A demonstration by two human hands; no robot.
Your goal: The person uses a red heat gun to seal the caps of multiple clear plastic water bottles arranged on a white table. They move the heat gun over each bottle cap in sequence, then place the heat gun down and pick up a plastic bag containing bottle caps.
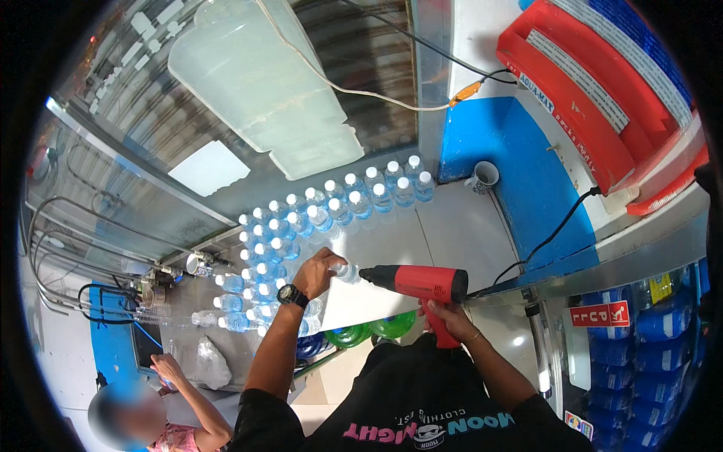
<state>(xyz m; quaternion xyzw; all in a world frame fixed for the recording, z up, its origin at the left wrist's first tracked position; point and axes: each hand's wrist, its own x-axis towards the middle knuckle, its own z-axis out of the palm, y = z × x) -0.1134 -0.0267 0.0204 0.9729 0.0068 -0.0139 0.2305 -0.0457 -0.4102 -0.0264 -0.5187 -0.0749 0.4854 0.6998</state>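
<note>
My left hand (319, 273), with a black watch at the wrist, grips a small clear plastic water bottle (348, 273) by its cap end. The bottle is tilted over a white surface (353, 302). My right hand (449, 321) holds a red heat gun (423, 282) by its handle, and its black nozzle points at the bottle's base, very close to it. Whether they touch is not clear. Beyond my left hand, rows of white-capped water bottles (340, 210) stand on the grey tiled counter (460, 231). More bottles (229, 302) stand to the left.
A patterned mug (484, 176) stands in the back corner. Metal tubes and taps (175, 271) are at the left, near a clear plastic bag (212, 361). Another person (186, 395) is at the lower left. Green jugs (347, 334) sit below the counter edge. Cables hang at the back.
</note>
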